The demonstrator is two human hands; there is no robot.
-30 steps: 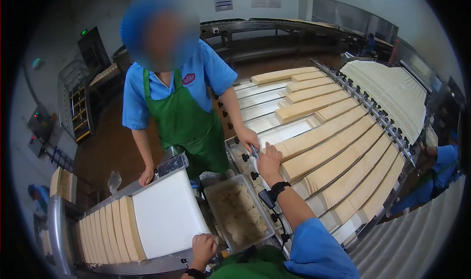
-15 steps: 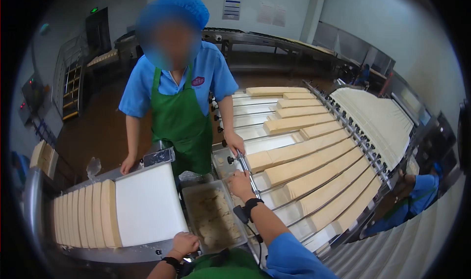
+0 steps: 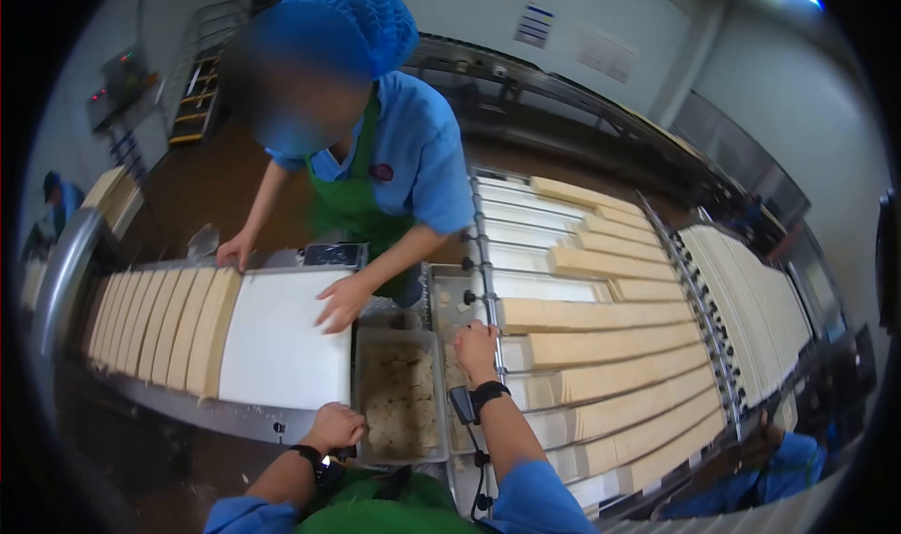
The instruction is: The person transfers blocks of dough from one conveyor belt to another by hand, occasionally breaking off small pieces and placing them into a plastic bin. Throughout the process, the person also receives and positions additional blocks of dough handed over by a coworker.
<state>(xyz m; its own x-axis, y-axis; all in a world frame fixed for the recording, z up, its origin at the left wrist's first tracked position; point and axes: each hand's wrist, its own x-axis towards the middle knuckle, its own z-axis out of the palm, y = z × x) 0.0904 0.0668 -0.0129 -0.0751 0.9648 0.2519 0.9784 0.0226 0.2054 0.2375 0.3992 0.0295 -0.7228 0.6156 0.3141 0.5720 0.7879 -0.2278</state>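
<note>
My right hand (image 3: 477,351) is closed around the metal rail (image 3: 499,365) at the near end of a slatted lane table. My left hand (image 3: 335,428) is curled at the near corner of a white conveyor belt (image 3: 286,346); what its fingers hold, if anything, is hidden. Between my hands sits a plastic bin (image 3: 436,454) with pale, flat broken pieces (image 3: 399,398) inside. To the right, long cream-coloured stacks (image 3: 610,318) of thin dough-like pieces lie in lanes split by metal rods. Upright cream slabs (image 3: 211,332) stand in a row on the belt's left part.
Across from me, a co-worker in a blue hairnet and green apron (image 3: 361,196) leans over the belt, one hand (image 3: 345,301) above it, the other (image 3: 236,250) by the slabs. Another person (image 3: 788,468) is at the lower right. A long conveyor (image 3: 563,93) runs along the back.
The co-worker has let go of the rail and leaned over the belt, one hand now reaching across it. My view has turned; my hands stay at the rail and the belt corner.
</note>
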